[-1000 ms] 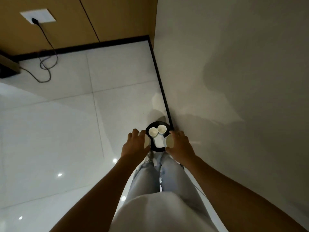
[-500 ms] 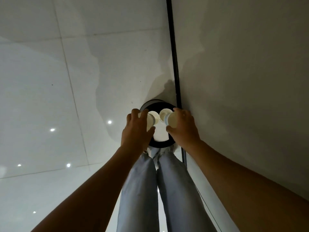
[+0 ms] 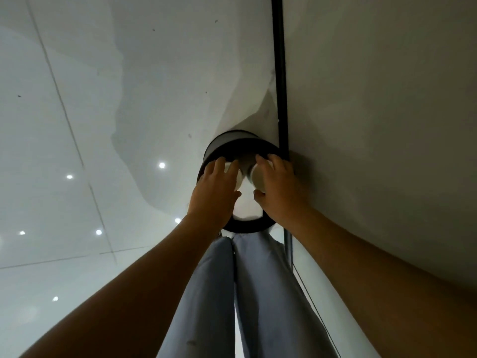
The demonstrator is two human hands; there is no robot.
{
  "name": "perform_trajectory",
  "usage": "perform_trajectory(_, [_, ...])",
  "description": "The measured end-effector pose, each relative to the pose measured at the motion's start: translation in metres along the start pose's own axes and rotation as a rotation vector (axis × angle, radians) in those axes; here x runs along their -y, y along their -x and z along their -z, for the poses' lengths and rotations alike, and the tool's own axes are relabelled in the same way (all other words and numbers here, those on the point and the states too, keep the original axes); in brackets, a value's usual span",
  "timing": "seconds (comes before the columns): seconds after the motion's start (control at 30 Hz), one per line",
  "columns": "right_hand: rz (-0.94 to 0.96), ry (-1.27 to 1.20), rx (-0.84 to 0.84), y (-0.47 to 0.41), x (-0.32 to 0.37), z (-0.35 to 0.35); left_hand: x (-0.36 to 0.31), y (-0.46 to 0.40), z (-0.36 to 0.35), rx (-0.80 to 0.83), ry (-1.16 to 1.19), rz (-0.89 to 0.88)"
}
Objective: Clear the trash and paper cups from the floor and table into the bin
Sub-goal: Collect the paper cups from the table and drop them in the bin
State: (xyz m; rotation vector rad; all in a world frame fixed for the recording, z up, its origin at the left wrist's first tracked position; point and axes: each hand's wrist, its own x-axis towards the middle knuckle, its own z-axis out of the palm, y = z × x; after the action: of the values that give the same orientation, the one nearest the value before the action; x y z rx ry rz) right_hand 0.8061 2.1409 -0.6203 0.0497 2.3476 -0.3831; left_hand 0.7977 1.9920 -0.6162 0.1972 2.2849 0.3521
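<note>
A round black bin [image 3: 232, 146] with a pale lining is seen on the glossy white tiled floor [image 3: 77, 125], just beside the black skirting strip [image 3: 280, 73] at the foot of the grey wall [image 3: 387, 99] on the right. Both hands are held over the bin's mouth. A white paper cup [image 3: 238, 178] is gripped by the left hand [image 3: 215, 195], with fingers curled over it and the thumb hooked beneath; only slivers of the cup are shown between the fingers. A second white paper cup [image 3: 259, 178] is gripped by the right hand [image 3: 277, 187] in the same manner, its round end turned toward the camera. The two cups lie near each other, apart, above the bin's opening.

Compared with half a second ago, the bin is seen larger and more from the side, its dark outer wall now being exposed on the far side, and the hands have been brought lower into its mouth. The cups' open rims, visible then, are now mostly hidden by the fingers. The pale blue trouser legs [image 3: 206, 293] are seen below the bin at the near edge.
</note>
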Motion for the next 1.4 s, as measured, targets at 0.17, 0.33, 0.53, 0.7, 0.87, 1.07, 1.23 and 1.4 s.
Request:
perform_trajectory(0.17, [0.021,0.018,-0.025,0.003,0.000,-0.004,0.004,0.003,0.000,0.006,-0.052,-0.022])
perform_trajectory(0.33, [-0.012,0.028,-0.017,0.037,0.019,0.033,0.008,0.041,0.041,-0.039,-0.078,-0.056])
perform_trajectory(0.53, [0.035,0.069,0.036,0.102,0.075,0.121,-0.004,0.124,0.123,-0.063,-0.204,-0.108])
perform_trajectory(0.7, [0.215,0.197,0.002,0.170,0.138,0.199,-0.015,0.215,0.186,-0.121,-0.228,-0.074])
perform_trajectory(0.87, [0.348,0.281,-0.026,0.250,0.189,0.230,-0.020,0.313,0.217,-0.167,-0.198,0.081])
perform_trajectory(1.07, [0.545,0.467,0.071,0.342,0.247,0.212,-0.012,0.451,0.202,-0.287,0.020,0.360])
perform_trajectory(1.23, [0.775,0.650,0.117,0.421,0.315,0.174,0.004,0.569,0.151,-0.380,0.230,0.617])
perform_trajectory(1.4, [0.995,0.849,0.163,0.501,0.386,0.104,0.028,0.676,0.076,-0.499,0.434,0.876])
